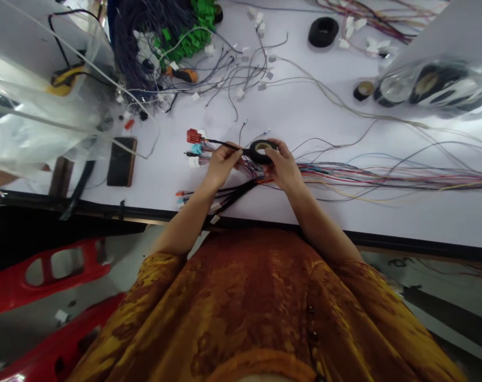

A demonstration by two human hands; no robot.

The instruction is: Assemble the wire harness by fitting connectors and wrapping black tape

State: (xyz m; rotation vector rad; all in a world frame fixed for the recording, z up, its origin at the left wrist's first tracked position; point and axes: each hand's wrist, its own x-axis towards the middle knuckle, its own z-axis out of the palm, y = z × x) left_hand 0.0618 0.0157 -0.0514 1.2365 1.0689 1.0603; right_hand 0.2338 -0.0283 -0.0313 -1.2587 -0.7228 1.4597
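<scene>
My right hand [282, 167] is closed around a roll of black tape [261, 150], held just above the white table [304, 114]. My left hand [221, 163] pinches a black-wrapped wire branch [219, 142] that ends in a red connector [193, 136] at the left. A cyan connector [196, 149] lies just below the red one. The tape roll sits against the branch between my two hands. A long bundle of coloured wires [384, 175] runs from my hands off to the right. More black-taped branches [233, 195] lie under my wrists toward the table's near edge.
A dark phone [121, 161] lies at the left. Clear plastic bags [37, 101] fill the left side. Loose wires and white connectors [241, 69] lie at the back, with green parts [193, 32], spare tape rolls [323, 32] and bagged rolls [431, 87]. Red frames [45, 270] stand below the table edge.
</scene>
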